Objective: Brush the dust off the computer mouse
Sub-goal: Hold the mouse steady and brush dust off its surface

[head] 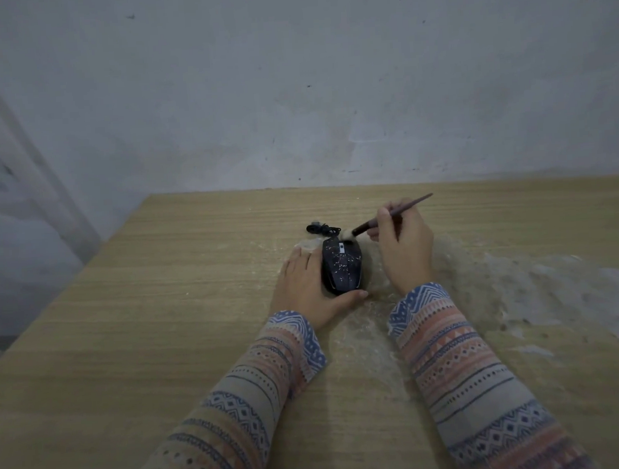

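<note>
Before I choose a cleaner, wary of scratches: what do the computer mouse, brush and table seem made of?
Computer mouse: probably hard plastic, black with a slight sheen, speckled with pale dust. Brush: slim dark handle, wood or plastic, unclear; pale soft bristles, fibre unknown. Table: matte light wood grain, possibly laminate; powder smeared across it.

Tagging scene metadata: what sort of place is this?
Likely a plain indoor room used as a makeshift work spot: a wood-grain table against a scuffed grey wall, with a corded mouse and spilled white dust on it.
</note>
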Available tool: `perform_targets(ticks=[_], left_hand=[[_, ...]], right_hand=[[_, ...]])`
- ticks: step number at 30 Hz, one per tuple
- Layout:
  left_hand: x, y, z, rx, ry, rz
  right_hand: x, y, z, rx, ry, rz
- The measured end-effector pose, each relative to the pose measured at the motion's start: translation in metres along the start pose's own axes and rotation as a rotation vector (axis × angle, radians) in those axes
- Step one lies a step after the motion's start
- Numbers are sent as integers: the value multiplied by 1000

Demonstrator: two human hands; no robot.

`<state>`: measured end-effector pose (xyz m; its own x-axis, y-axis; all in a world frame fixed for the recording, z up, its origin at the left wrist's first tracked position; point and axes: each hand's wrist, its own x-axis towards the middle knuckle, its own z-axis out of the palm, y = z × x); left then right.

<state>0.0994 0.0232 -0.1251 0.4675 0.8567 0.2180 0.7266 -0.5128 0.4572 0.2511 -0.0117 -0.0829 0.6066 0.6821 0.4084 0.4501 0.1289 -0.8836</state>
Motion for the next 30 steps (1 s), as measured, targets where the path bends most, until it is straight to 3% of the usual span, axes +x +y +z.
perform_targets(ticks=[3, 8, 12, 17, 22, 26, 30], left_hand=[[0, 0, 1, 1, -16, -14], [1, -1, 1, -2, -19, -15], [0, -1, 1, -16, -15, -14], [-1, -1, 1, -24, -9, -13], [0, -2, 3, -16, -7, -7], [1, -3, 4, -8, -4, -13], [2, -5, 5, 25, 14, 2]], right_hand=[[-1, 2, 1, -159, -29, -29], [0, 3, 2, 16, -4, -14], [-1, 4, 0, -137, 17, -26], [-1, 2, -3, 89, 126, -3], [0, 4, -3, -130, 161, -76], [1, 0, 2, -7, 4, -50], [-3, 4, 9, -88, -78, -101]])
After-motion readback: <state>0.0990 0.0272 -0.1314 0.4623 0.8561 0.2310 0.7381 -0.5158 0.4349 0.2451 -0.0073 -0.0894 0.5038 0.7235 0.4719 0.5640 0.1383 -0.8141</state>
